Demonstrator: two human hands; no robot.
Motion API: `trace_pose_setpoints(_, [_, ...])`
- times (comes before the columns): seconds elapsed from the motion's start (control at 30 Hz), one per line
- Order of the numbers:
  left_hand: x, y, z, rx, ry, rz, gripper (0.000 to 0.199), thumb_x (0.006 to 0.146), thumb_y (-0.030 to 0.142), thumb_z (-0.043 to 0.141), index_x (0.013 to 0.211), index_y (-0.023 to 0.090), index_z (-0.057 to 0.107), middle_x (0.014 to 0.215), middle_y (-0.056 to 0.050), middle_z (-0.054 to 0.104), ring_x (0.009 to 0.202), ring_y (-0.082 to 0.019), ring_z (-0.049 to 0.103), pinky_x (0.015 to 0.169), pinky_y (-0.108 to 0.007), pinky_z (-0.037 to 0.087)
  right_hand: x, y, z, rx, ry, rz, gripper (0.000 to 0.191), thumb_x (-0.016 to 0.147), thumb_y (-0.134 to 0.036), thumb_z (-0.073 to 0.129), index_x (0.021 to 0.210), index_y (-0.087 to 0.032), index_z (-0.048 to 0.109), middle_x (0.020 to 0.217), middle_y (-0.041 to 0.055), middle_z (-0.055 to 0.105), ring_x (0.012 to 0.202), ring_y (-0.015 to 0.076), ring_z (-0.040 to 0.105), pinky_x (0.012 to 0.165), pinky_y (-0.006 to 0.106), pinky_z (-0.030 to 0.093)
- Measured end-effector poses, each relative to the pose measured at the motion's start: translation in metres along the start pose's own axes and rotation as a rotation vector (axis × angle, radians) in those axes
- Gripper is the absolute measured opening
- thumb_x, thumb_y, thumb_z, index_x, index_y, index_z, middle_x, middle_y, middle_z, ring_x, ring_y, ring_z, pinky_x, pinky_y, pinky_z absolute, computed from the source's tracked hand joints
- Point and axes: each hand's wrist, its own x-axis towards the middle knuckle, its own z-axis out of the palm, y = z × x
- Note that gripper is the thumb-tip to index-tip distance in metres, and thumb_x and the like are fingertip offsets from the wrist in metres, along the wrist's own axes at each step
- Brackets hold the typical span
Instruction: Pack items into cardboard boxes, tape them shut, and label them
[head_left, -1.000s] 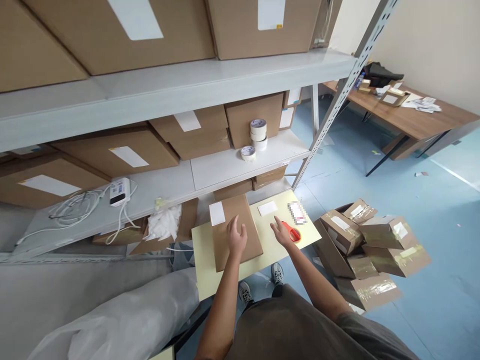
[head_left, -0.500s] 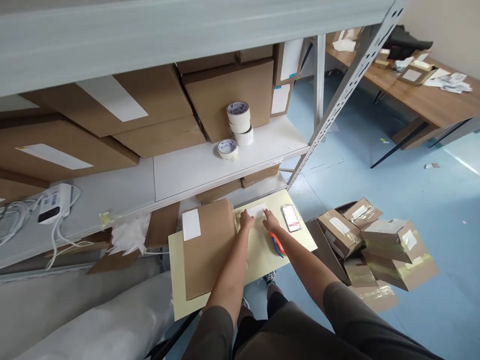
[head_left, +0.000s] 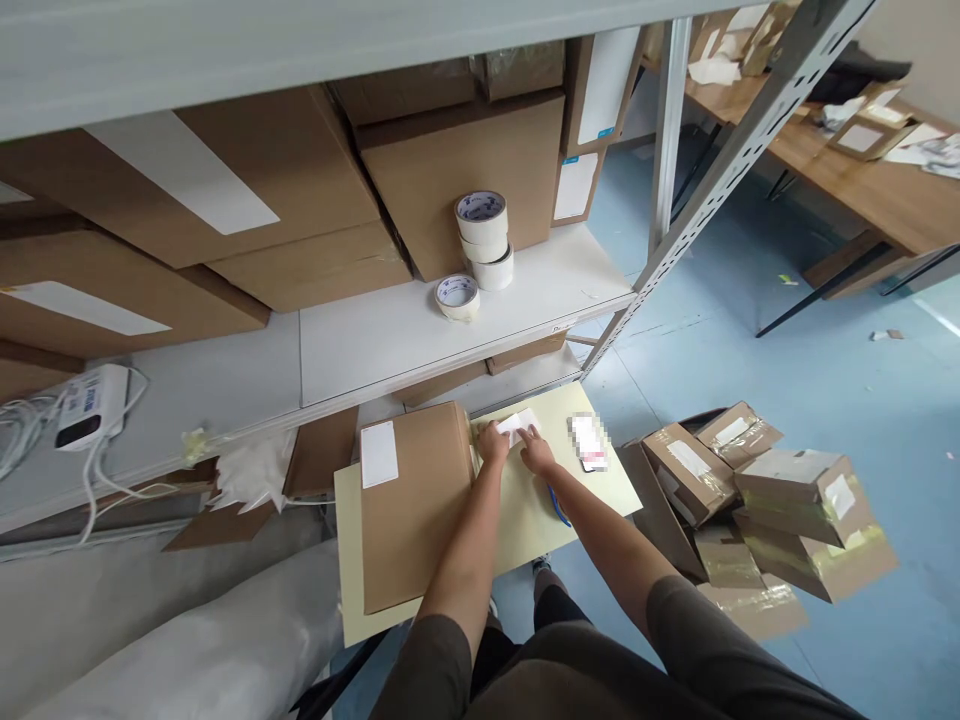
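Observation:
A small sheet of white paper point(head_left: 523, 418) lies on the pale yellow tabletop point(head_left: 510, 520), its left part appearing folded over. My left hand point(head_left: 493, 442) grips the paper's left end with closed fingers. From the right, my right hand point(head_left: 536, 452) holds the near edge, fingers bent down onto it. Beside my left forearm is a large cardboard box point(head_left: 412, 510) with a white label point(head_left: 379, 454). A phone point(head_left: 589, 442) lies right of my right hand. Under my right forearm shows part of a blue loop-shaped item point(head_left: 558, 505).
Rolls of tape point(head_left: 481, 240) stand on the metal shelf point(head_left: 375, 340) ahead, before large cartons point(head_left: 465, 180). A white power strip point(head_left: 94, 405) with cables sits at left. Used cardboard boxes point(head_left: 787, 490) pile on the floor at right. A wooden table point(head_left: 847, 190) stands behind.
The white paper lay flat and now looks folded at its left part. My right hand has shifted slightly left and down over the paper. The view has moved a little.

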Motion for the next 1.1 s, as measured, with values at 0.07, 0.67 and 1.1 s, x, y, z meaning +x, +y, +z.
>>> trace_pose_setpoints(0.07, [-0.005, 0.001, -0.007, -0.001, 0.033, 0.147, 0.024, 0.085, 0.025, 0.074, 0.107, 0.017, 0.079, 0.142, -0.017, 0.064, 0.131, -0.034, 0.059, 0.109, -0.039, 0.044, 0.001, 0.004, -0.007, 0.187, 0.158, 0.001, 0.071, 0.085, -0.020, 0.060, 0.156, -0.021, 0.049, 0.158, 0.0133, 0.054, 0.155, 0.0319, 0.038, 0.122, 0.049, 0.039])
trace_pose_setpoints(0.67, [-0.017, 0.048, -0.111, -0.271, -0.626, 0.494, 0.045, 0.055, 0.053, 0.089, 0.078, 0.015, 0.082, 0.074, -0.003, 0.075, 0.072, -0.021, 0.065, 0.066, -0.028, 0.046, -0.070, 0.000, -0.133, 1.028, 0.235, 0.075, 0.044, 0.065, -0.057, 0.084, 0.079, -0.020, 0.065, 0.072, 0.0010, 0.068, 0.067, 0.0168, 0.060, 0.064, 0.029, 0.050])
trace_pose_setpoints(1.1, [-0.010, 0.052, -0.106, -0.375, -0.565, 0.440, 0.051, 0.055, 0.061, 0.091, 0.076, 0.015, 0.080, 0.079, -0.008, 0.079, 0.078, -0.025, 0.071, 0.074, -0.032, 0.052, -0.106, 0.005, -0.162, 1.208, 0.417, 0.129, 0.051, 0.060, -0.058, 0.087, 0.088, -0.019, 0.069, 0.081, 0.0054, 0.074, 0.073, 0.0202, 0.066, 0.067, 0.031, 0.053])
